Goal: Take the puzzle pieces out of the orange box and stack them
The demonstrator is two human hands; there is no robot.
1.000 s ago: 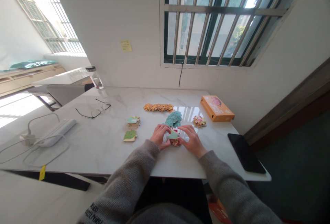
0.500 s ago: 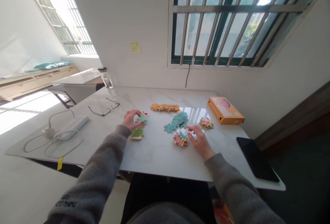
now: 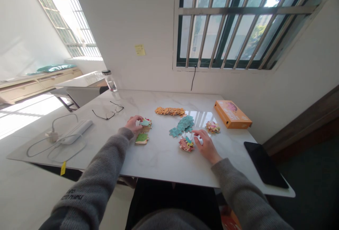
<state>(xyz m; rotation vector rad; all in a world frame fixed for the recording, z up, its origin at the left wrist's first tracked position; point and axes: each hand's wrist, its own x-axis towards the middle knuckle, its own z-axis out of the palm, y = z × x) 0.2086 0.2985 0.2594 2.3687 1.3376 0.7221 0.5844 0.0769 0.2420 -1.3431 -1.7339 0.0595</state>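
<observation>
Left of the middle of the frame, we see the left hand (image 3: 134, 124) at a taller stack of puzzle pieces (image 3: 146, 126), its thumb and fingers bent around the left edge of the top. We cannot tell whether the fingers grip a piece or only rest against it. Just below that stack we find a lower green-topped stack (image 3: 142, 138).

Right of the lower middle, we see the right hand (image 3: 206, 144) with its fingers loosely curled and thumb and forefinger apart, and we make out nothing between them. It is just beside a mixed pile of pink, yellow and blue pieces (image 3: 186, 144), which lies to its left.

Above that pile, near the middle, we have a spread heap of teal pieces (image 3: 182, 125), and above it, a little to the left, a long row of orange pieces (image 3: 170, 111). To the right of the teal heap we see a small multicoloured pile (image 3: 213, 127), with an orange box (image 3: 232, 114) above and to its right.

At the lower right we note a black tablet-like slab (image 3: 265, 164) on the white table (image 3: 159, 166). At the left we see glasses (image 3: 107, 118) and a white power strip (image 3: 77, 131).
</observation>
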